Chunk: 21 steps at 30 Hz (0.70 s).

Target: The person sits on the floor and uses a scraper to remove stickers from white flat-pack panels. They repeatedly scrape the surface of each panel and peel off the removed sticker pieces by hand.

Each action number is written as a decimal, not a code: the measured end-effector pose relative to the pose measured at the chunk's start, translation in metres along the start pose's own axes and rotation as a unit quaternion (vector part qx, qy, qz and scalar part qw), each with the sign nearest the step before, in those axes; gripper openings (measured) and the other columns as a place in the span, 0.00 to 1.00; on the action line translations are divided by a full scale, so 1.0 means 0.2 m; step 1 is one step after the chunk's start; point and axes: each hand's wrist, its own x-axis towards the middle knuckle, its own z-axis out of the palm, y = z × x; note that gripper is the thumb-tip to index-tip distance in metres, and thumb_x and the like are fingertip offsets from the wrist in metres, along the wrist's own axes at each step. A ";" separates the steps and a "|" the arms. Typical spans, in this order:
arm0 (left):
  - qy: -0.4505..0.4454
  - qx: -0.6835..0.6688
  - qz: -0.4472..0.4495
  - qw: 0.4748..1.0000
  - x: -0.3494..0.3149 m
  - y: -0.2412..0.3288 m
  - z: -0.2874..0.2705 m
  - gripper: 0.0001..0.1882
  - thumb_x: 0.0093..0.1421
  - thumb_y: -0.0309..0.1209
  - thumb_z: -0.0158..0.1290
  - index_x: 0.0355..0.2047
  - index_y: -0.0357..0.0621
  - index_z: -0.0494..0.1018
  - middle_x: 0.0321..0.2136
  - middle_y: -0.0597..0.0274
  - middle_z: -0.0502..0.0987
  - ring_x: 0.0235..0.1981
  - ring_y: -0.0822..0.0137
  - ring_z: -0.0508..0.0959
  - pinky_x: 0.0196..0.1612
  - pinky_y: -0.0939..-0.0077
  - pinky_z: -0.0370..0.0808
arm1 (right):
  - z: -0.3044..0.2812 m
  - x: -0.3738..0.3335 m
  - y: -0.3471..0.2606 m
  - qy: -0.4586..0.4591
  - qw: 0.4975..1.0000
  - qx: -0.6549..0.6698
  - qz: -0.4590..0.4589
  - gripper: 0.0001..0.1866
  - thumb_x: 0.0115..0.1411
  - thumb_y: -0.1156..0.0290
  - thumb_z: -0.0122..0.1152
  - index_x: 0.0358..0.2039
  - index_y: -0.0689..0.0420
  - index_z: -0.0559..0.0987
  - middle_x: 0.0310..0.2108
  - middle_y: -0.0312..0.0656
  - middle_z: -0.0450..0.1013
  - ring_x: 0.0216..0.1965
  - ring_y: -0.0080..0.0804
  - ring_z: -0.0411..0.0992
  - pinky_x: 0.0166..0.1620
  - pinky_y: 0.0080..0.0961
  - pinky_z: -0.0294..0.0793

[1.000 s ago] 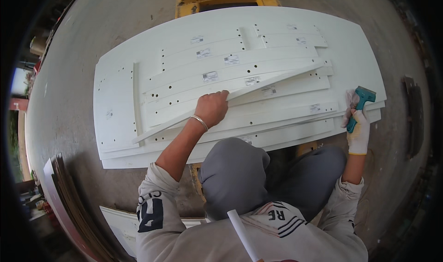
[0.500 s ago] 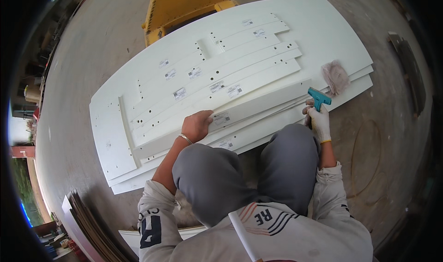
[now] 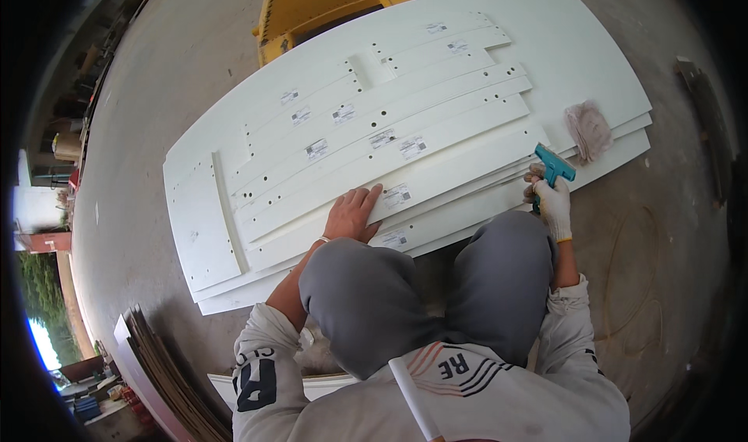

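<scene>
My bare left hand (image 3: 354, 212) rests on a long white panel strip (image 3: 475, 164), its fingers stretched out and lying flat beside a printed label. The strip has small drilled holes and lies on a stack of white panels. In my right hand (image 3: 555, 202), which wears a white glove, I hold a teal scraper (image 3: 556, 166) by its handle. Its wide head points up and left, close to the strip's right end. More narrow white panels with holes and labels lie side by side beyond the strip.
A crumpled pinkish cloth (image 3: 588, 132) lies on the large white panel (image 3: 576, 49) at the right. Behind the stack stands a yellow metal frame (image 3: 327, 6). Dark boards (image 3: 160, 364) lean at the lower left. A thin cord loop (image 3: 633, 271) lies on the concrete floor.
The strip under my left hand was tilted on its edge and now lies flat. My left fingers have gone from curled at its edge to spread on top. The scraper stays in my right hand.
</scene>
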 end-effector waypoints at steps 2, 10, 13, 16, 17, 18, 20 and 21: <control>0.007 -0.012 -0.004 1.000 -0.01 -0.01 0.00 0.45 0.54 0.34 0.70 0.70 0.44 0.63 0.57 0.56 0.74 0.58 0.54 0.74 0.62 0.58 0.71 | -0.01 0.02 0.01 -0.006 1.000 0.004 -0.011 0.14 0.68 0.78 0.54 0.52 0.62 0.79 0.39 0.42 0.80 0.28 0.26 0.76 0.32 0.27 0.79; 0.152 -0.010 -0.117 0.981 0.02 -0.20 -0.01 0.25 0.61 0.30 0.62 0.59 0.42 0.75 0.60 0.55 0.74 0.60 0.52 0.71 0.61 0.57 0.69 | 0.02 -0.01 -0.06 -0.051 0.997 -0.044 -0.020 0.16 0.68 0.78 0.51 0.54 0.64 0.78 0.39 0.40 0.78 0.28 0.23 0.74 0.33 0.25 0.78; 0.056 0.048 -0.149 0.986 0.08 -0.30 -0.06 0.29 0.59 0.36 0.66 0.61 0.42 0.75 0.58 0.57 0.73 0.62 0.52 0.69 0.61 0.57 0.70 | 0.08 -0.03 -0.10 -0.059 0.995 -0.079 -0.018 0.17 0.68 0.78 0.50 0.55 0.64 0.78 0.38 0.40 0.78 0.27 0.23 0.73 0.33 0.24 0.77; 0.017 0.031 -0.113 0.993 0.13 -0.27 -0.09 0.32 0.56 0.37 0.69 0.59 0.42 0.75 0.57 0.55 0.72 0.62 0.51 0.69 0.62 0.56 0.69 | 0.06 -0.03 -0.09 -0.062 0.995 -0.078 -0.027 0.17 0.69 0.79 0.51 0.55 0.65 0.78 0.38 0.40 0.78 0.27 0.21 0.73 0.33 0.23 0.76; 0.009 0.028 -0.116 0.993 0.14 -0.26 -0.10 0.33 0.55 0.37 0.70 0.59 0.42 0.74 0.58 0.55 0.71 0.62 0.51 0.69 0.62 0.56 0.69 | 0.07 -0.04 -0.10 -0.063 0.995 -0.078 -0.029 0.17 0.69 0.79 0.51 0.55 0.65 0.78 0.38 0.40 0.78 0.27 0.21 0.73 0.33 0.23 0.76; 0.000 0.025 -0.119 0.993 0.14 -0.25 -0.11 0.34 0.53 0.37 0.71 0.59 0.41 0.74 0.58 0.54 0.71 0.62 0.51 0.69 0.62 0.56 0.69 | 0.06 -0.04 -0.09 -0.062 0.995 -0.074 -0.031 0.16 0.68 0.80 0.51 0.55 0.64 0.78 0.37 0.39 0.78 0.27 0.21 0.73 0.33 0.23 0.76; -0.013 0.025 -0.132 0.991 0.15 -0.23 -0.12 0.36 0.52 0.36 0.72 0.59 0.41 0.73 0.58 0.54 0.70 0.62 0.50 0.68 0.62 0.56 0.69 | 0.06 -0.05 -0.08 -0.062 0.996 -0.065 -0.026 0.16 0.68 0.80 0.51 0.55 0.64 0.78 0.37 0.38 0.78 0.27 0.21 0.72 0.33 0.23 0.76; -0.016 0.026 -0.141 0.990 0.16 -0.22 -0.12 0.37 0.51 0.36 0.73 0.60 0.41 0.72 0.59 0.54 0.70 0.62 0.50 0.68 0.63 0.55 0.69 | 0.06 -0.05 -0.08 -0.062 0.996 -0.061 -0.024 0.16 0.68 0.80 0.51 0.54 0.64 0.78 0.36 0.38 0.78 0.27 0.21 0.72 0.33 0.23 0.76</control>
